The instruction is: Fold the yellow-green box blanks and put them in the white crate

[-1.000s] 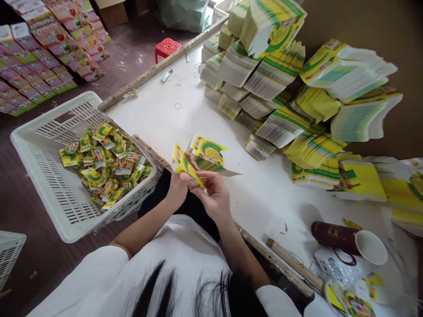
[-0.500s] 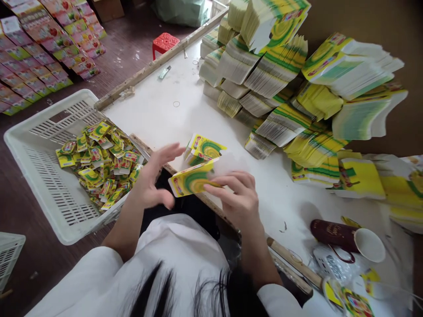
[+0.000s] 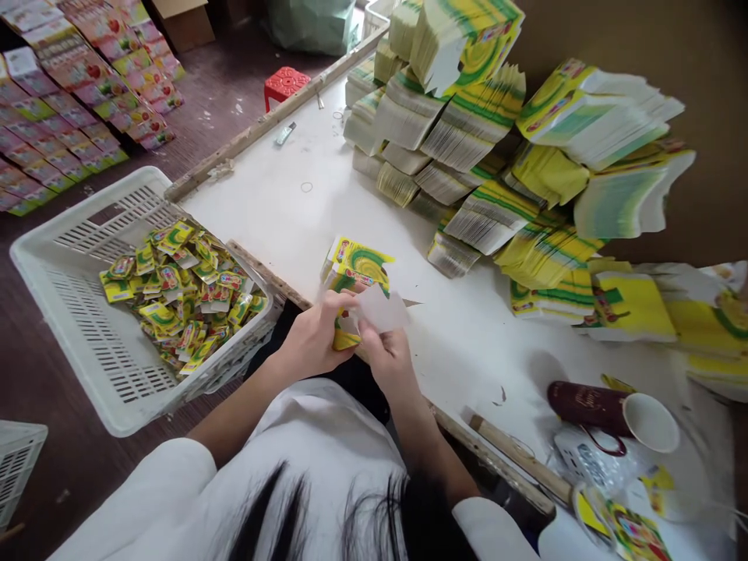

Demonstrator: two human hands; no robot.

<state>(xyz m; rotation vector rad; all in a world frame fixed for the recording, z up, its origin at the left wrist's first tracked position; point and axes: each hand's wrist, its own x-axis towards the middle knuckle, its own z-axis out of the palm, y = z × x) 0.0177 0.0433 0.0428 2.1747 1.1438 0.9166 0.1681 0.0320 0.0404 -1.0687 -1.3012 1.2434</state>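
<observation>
My left hand (image 3: 317, 333) is closed around one end of a yellow-green printed paper carton (image 3: 345, 340), just off the table edge. My right hand (image 3: 386, 360) pinches the carton's pale inner side or flap (image 3: 382, 309) between thumb and fingers. Much of the carton is hidden by my fingers. Right behind my hands, a small stack of flat yellow-green cartons (image 3: 365, 259) lies on the white table (image 3: 262, 210). To my left, small filled yellow packs (image 3: 181, 296) lie heaped in a white plastic basket (image 3: 75, 312).
Tall stacks of flat cartons (image 3: 461, 132) fill the table's back right. A maroon mug (image 3: 590, 407) lies on its side at the right, near a power strip (image 3: 576, 460). A red stool (image 3: 285, 84) and pink boxes (image 3: 70, 86) stand on the floor beyond.
My left hand has moved right and closed on the carton, which my right hand alone held before. The carton's printed face has turned, and its pale side now shows.
</observation>
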